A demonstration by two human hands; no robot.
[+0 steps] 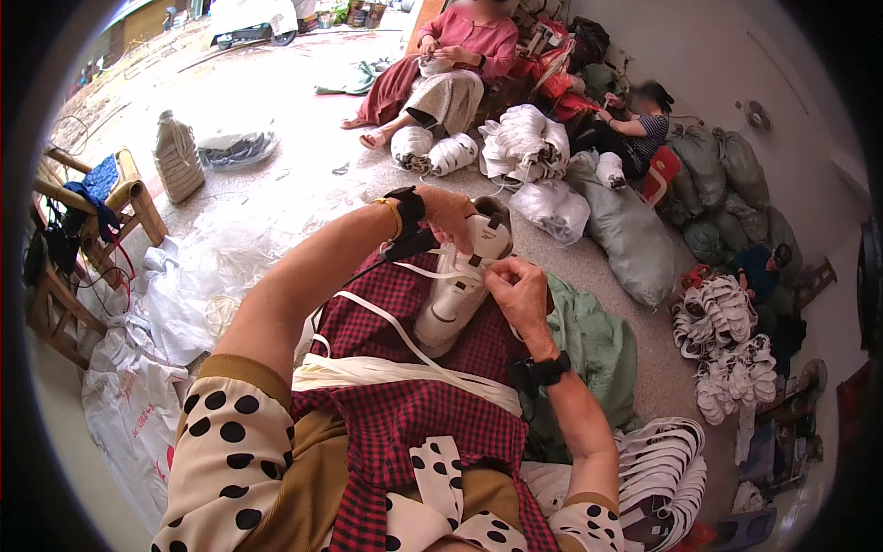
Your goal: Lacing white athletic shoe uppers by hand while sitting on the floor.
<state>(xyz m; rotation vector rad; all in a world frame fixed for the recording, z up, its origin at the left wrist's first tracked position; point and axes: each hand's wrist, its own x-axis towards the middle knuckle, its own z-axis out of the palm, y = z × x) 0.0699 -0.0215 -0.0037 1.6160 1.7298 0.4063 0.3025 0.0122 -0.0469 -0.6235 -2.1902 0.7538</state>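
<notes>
A white sneaker point(449, 313) lies on my lap over a red-and-black checked apron point(368, 322), its toe pointing toward me. My left hand point(448, 219) is closed on the shoe beside its padded tongue point(489, 237). At the right edge of the lacing, my right hand point(520, 293) pinches finger and thumb together on a white shoelace point(441, 272) that crosses the shoe. The fingertips cover the lace's end. A bundle of flat cream laces point(405, 373) rests across my lap, and one strand loops up at the left.
Green cloth point(589, 354) lies at my right, above a row of white shoes point(664, 478). Clear plastic sheeting point(198, 285) spreads at left near a bamboo chair point(138, 193). Full sacks point(630, 244), bundled shoes point(524, 143) and seated people stand farther off.
</notes>
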